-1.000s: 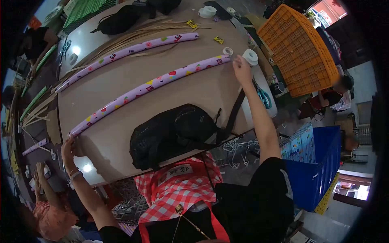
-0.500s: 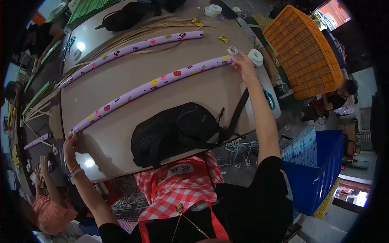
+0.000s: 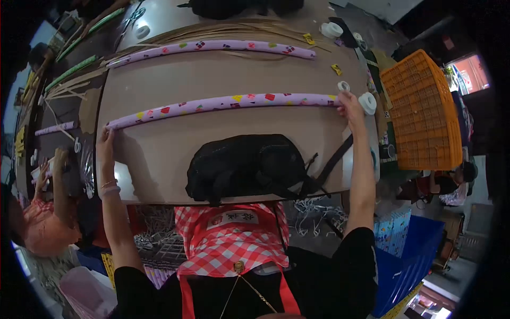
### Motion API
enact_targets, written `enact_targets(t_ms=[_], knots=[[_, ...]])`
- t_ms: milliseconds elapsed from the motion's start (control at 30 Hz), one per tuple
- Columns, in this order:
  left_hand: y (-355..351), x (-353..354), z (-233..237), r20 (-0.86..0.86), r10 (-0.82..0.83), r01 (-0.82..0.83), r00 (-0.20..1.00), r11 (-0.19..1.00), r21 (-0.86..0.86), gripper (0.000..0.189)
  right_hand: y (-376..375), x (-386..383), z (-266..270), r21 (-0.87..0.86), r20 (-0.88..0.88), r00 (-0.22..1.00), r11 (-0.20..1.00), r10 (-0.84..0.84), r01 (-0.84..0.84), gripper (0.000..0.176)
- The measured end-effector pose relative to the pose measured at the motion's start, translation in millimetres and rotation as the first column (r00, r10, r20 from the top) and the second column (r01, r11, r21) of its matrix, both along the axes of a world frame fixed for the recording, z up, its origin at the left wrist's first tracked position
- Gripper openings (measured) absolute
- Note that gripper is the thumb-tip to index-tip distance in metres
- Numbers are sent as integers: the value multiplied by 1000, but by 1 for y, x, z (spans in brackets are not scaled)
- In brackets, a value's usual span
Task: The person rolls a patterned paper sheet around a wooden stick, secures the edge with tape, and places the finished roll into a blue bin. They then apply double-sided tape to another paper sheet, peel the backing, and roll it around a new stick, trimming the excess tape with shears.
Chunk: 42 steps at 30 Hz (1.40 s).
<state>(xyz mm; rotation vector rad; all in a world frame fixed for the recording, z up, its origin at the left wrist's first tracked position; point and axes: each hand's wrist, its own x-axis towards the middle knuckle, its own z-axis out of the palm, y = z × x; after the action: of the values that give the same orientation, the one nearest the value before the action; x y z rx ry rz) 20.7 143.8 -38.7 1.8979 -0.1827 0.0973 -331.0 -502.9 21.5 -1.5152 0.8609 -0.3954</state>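
Observation:
A long lilac roll of patterned wrapping paper stretches across the table. My left hand grips its left end, fingertips pressed to the tip. At the other end, my right hand pinches the roll between thumb and fingers. Right by those fingers is a small roll of tape, and a larger white tape roll stands just to the right. Farther back lies a second lilac roll. A black bag rests between my arms near the table's front edge.
Brown strips lie along the back. An orange crate stands beyond the right edge, with a blue bin below it. Yellow packets sit at the back right. A co-worker's hands are at the left table.
My view has turned, so the table and the roll look more level and sit farther right in the picture. Both hands stay at the ends of the roll.

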Motion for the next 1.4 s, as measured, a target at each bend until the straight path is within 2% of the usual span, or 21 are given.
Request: enact_targets(t_ms=[33, 67, 133, 167, 233, 267, 300, 333, 367, 433, 700, 800, 867, 900, 967, 1000, 1100, 1133, 1200, 1233, 1400], knots=[[-14, -21, 36, -168, 11, 20, 986, 984, 179, 33, 4, -1, 3, 24, 2, 999, 999, 37, -37, 50], [-15, -22, 28, -110, 24, -10, 994, 992, 129, 38, 8, 1, 4, -6, 3, 999, 999, 54, -54, 55], [-19, -16, 20, -6, -1, 1, 1000, 998, 67, 48, 8, 7, -9, 115, 175, 984, 993, -36, 16, 54], [-28, -13, 18, -25, 32, -32, 999, 999, 30, 50, 12, 12, -9, 170, 228, 969, 984, -95, 56, 51], [-58, -19, 27, -1, -42, 41, 999, 986, -162, 53, 9, 23, -18, 338, 305, 935, 939, -178, 69, 41], [-72, -24, 30, -48, -57, 52, 997, 994, -92, 49, 6, 30, -22, 338, 313, 939, 941, -143, 31, 41], [-83, -26, 32, -100, -70, 68, 993, 997, -23, 46, 2, 38, -25, 384, 325, 924, 921, -203, 67, 33], [-90, -22, 22, 53, -56, 36, 997, 944, 329, 43, 0, 47, -26, 430, 331, 905, 897, -266, 106, 24], [-97, -21, 11, 185, -96, -45, 978, 769, 637, 41, -1, 57, -24, 431, 334, 912, 899, -241, 80, 24], [-123, -46, 20, 383, -116, -269, 916, 530, 804, 41, 0, 78, -19, 348, 457, 859, 935, -231, 66, 11], [-131, -51, 28, 376, -49, -285, 925, 564, 775, 40, -4, 146, -42, 290, 390, 898, 953, -203, 89, 12], [-131, -53, 29, 367, -37, -278, 929, 586, 761, 40, 13, 154, -40, 345, 441, 846, 927, -300, 148, 16], [-131, -52, 27, 369, -33, -280, 929, 589, 758, 40, 34, 152, -36, 158, 520, 797, 951, -308, 264, 19], [-130, -51, 26, 376, -41, -281, 926, 594, 754, 39, 39, 151, -41, 158, 515, 801, 952, -306, 262, 19], [-130, -50, 25, 382, -36, -288, 924, 593, 752, 39, 48, 145, -49, -114, 529, 788, 894, -314, 433, 19], [-131, -50, 24, 392, -30, -299, 919, 594, 747, 39, 60, 140, -45, -118, 526, 790, 893, -315, 435, 19], [-131, -50, 26, 402, -39, -300, 915, 599, 742, 38, 91, 131, -22, -366, 135, 991, 930, 17, 34, 20], [-131, -51, 26, 397, -32, -301, 917, 598, 742, 38, 96, 132, -19, -368, 130, 991, 930, 25, 25, 20], [-133, -51, 27, 397, -20, -306, 917, 603, 737, 38, 107, 134, -14, -713, -175, 969, 657, 173, -246, 18], [-132, -51, 26, 395, -11, -309, 919, 602, 736, 38, 103, 138, -20, -860, -109, 961, 460, 253, -218, 17], [-132, -48, 25, 408, -17, -311, 913, 617, 722, 36, 118, 137, -15, -894, -195, 949, 353, 249, -276, 17]])
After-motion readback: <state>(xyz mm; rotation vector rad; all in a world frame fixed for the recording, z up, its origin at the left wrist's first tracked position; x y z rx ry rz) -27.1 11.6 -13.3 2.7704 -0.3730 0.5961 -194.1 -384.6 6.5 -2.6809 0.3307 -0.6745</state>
